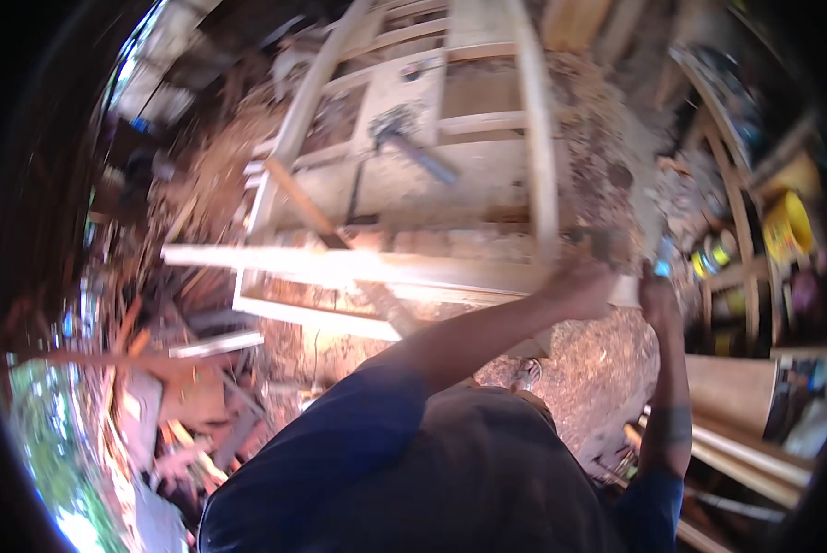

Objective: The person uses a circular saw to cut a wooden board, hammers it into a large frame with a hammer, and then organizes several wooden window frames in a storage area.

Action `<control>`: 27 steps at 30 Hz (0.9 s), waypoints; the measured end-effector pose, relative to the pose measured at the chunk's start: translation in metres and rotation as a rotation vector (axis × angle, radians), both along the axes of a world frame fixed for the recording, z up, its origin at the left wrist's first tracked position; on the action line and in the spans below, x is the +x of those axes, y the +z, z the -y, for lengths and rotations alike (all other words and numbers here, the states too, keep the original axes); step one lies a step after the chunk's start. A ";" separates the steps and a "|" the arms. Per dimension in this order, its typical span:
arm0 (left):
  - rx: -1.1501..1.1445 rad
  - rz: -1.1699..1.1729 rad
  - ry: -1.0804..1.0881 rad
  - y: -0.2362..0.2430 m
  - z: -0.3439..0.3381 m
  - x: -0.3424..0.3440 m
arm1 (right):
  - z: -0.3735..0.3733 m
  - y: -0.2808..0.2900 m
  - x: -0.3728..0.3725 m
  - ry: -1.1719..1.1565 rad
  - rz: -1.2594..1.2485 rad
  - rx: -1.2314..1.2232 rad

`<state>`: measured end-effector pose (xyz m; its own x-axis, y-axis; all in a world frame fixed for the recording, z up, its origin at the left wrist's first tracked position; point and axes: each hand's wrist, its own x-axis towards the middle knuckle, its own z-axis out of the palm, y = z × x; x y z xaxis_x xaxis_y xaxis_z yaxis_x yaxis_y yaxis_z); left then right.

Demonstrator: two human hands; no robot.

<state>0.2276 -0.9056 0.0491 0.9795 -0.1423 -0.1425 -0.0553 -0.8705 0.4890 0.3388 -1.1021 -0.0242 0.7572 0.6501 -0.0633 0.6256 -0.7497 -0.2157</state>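
Note:
A pale wooden plank (432,267) lies crosswise over a wooden frame (542,138), its left part bright in sunlight. My left hand (587,281) is closed around the plank near its right end; its fingers are blurred. A dark shape just beyond that hand is too smeared to name. Close beside it, my right hand (658,297) is closed at the plank's tip. What my right fingers hold, if anything, cannot be made out; a small blue spot shows just above them. Farther off, a hammer (423,158) with a dark handle rests on the frame's boards.
A small dark round item (415,71) sits on the frame's central board. One narrow brown stick (305,203) slants across the left side. Scrap wood (192,396) is heaped at left. To the right stand a yellow bucket (788,228) and a wooden rack (741,203). Shavings cover the ground.

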 end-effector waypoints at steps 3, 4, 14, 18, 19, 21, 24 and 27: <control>0.085 0.103 0.007 -0.031 -0.010 -0.012 | -0.006 -0.018 -0.003 0.028 0.073 0.132; 0.081 0.104 0.044 -0.031 -0.020 -0.025 | -0.005 -0.016 0.000 0.014 0.060 0.155; 0.285 0.282 0.383 0.067 -0.390 -0.296 | 0.074 -0.086 0.067 -0.145 -0.263 0.135; 0.479 -0.045 0.354 0.037 -0.497 -0.386 | 0.026 -0.048 0.040 -0.405 -0.525 0.318; 0.485 -0.058 0.281 0.023 -0.520 -0.381 | 0.048 -0.054 0.050 -0.529 -0.599 0.308; 0.446 -0.221 0.255 0.021 -0.532 -0.354 | 0.083 -0.071 0.061 -0.167 0.017 0.355; 0.472 -0.459 0.226 0.038 -0.529 -0.379 | 0.042 -0.069 0.064 -0.533 -0.500 0.345; 0.510 -0.363 0.121 0.031 -0.539 -0.374 | 0.076 -0.063 0.076 -0.524 -0.602 0.184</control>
<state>-0.1468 -0.3664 0.0800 0.8608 0.1394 -0.4894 0.1491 -0.9886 -0.0195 0.4146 -1.1776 -0.0874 0.8362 0.2612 -0.4823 -0.0579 -0.8324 -0.5512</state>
